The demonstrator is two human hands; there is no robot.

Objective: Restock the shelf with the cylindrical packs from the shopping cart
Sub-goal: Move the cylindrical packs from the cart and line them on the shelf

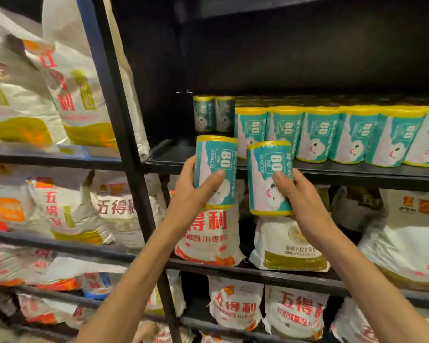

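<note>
My left hand (196, 194) grips one teal cylindrical pack with yellow ends (217, 157), held upright just in front of the black shelf's front edge (332, 173). My right hand (300, 194) grips a second, identical pack (268, 169) beside it, slightly lower. On the shelf a row of several matching packs (332, 134) stands upright from the middle to the right, with two more packs (213, 113) further back at the left. The shelf floor at the left (169, 152) is bare. The shopping cart is not in view.
A black upright post (124, 144) divides this bay from the left bay, which is stacked with white flour sacks (67, 100). More flour sacks (208, 233) fill the shelves below. The space above the packs is dark and open.
</note>
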